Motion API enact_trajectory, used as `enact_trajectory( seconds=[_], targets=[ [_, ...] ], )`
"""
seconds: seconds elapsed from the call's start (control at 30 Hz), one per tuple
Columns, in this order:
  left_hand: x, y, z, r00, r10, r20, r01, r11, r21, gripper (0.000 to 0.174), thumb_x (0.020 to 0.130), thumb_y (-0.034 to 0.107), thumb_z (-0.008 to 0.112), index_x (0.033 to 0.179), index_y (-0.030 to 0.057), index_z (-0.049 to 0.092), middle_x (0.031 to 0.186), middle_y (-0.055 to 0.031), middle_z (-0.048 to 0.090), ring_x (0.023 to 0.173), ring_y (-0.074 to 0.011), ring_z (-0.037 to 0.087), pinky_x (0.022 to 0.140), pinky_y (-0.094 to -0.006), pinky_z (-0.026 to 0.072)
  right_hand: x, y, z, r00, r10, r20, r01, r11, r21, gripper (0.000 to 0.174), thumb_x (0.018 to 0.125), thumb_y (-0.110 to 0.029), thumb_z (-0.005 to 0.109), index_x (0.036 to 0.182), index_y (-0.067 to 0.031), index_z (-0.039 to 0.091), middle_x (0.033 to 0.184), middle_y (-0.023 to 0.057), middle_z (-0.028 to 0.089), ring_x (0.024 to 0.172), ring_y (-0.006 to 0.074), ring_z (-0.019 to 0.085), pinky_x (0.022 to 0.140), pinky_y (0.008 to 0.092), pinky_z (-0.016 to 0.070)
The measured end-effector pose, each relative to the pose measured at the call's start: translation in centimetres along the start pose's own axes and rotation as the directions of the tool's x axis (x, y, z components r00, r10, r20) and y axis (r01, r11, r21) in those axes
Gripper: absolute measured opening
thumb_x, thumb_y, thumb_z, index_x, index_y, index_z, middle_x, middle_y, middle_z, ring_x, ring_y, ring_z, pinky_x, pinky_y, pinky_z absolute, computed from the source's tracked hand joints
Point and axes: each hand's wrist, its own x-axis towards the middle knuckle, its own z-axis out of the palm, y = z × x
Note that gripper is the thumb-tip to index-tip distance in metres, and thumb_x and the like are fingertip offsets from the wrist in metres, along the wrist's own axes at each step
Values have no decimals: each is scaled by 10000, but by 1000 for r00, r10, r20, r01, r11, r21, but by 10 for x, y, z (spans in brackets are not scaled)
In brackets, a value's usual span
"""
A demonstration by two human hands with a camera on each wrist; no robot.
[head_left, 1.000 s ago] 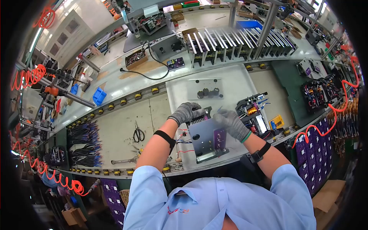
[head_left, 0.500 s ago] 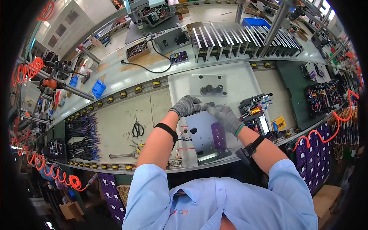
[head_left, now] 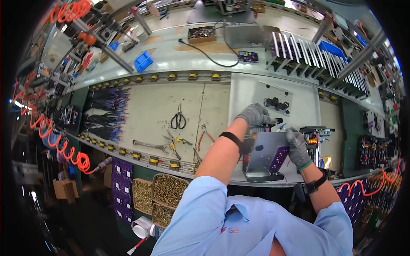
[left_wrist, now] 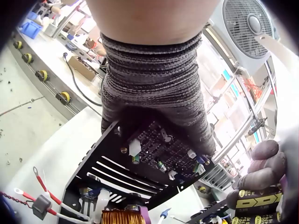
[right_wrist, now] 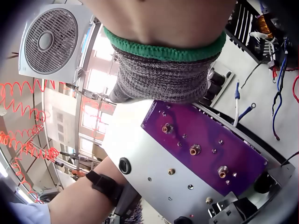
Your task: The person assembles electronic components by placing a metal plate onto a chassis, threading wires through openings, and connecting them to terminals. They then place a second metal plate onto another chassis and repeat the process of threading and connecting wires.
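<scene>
A sheet-metal electronics chassis [head_left: 265, 150] is tilted up on its lower edge at the front of the bench. Its outer face carries a purple circuit board [right_wrist: 201, 147] with brass standoffs. In the left wrist view, its black slotted end panel [left_wrist: 126, 172], a copper coil [left_wrist: 122, 217] and black capacitors [left_wrist: 257, 205] show. My gloved left hand [head_left: 254, 114] grips the end panel at the chassis's far left. My gloved right hand [head_left: 297, 148] holds the right side of the chassis, fingers curled over the edge by the capacitors.
A plate with black capacitors [head_left: 276, 103] lies behind the chassis. Another open assembly [head_left: 314, 141] stands to the right. Scissors [head_left: 178, 119], a wrench [head_left: 149, 146] and pliers lie left. A row of upright metal panels [head_left: 299, 55] lines the shelf behind.
The chassis has gone from lying nearly flat to tilted up, with both hands on it. My right hand has moved from its far edge to its right side. The head view has swung left.
</scene>
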Motion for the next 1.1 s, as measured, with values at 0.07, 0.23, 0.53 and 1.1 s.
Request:
enact_trajectory(
  seconds=[0.07, 0.23, 0.53, 1.1],
  targets=[
    [-10, 14, -8, 998, -49, 26, 50, 998, -35, 639, 741, 552, 777, 1061, 0, 732, 997, -175, 728, 903, -259, 685, 859, -362, 519, -4, -8, 0, 1000, 20, 6, -20, 1000, 3, 501, 906, -559, 651, 857, -62, 617, 793, -46, 556, 753, 60, 493, 684, 249, 429],
    [-12, -6, 2, 992, 122, -41, -125, 986, -109, 550, 754, 476, 782, 1084, 39, 732, 1010, -159, 729, 914, -278, 687, 864, -364, 521, -6, 2, -3, 997, 74, -2, -73, 990, 121, 487, 907, -550, 654, 910, -65, 612, 810, -37, 575, 750, 58, 507, 685, 250, 443],
    [4, -18, -14, 945, 248, 214, -244, 969, -46, 526, 882, 497, 657, 1139, 40, 703, 1043, -148, 710, 947, -240, 657, 876, -367, 513, 26, -10, 15, 990, 142, 25, -142, 990, -26, 546, 921, -513, 630, 1089, 6, 645, 895, 0, 622, 832, 72, 555, 736, 245, 476],
    [4, -5, -14, 982, -46, 183, 62, 995, -80, 530, 861, 574, 694, 1088, 97, 732, 781, -11, 653, 672, -92, 579, 605, -268, 487, 32, 11, 13, 972, 236, 9, -236, 970, 66, 613, 868, -603, 681, 1026, -12, 653, 794, 17, 593, 739, 102, 486, 699, 298, 480]
  ],
)
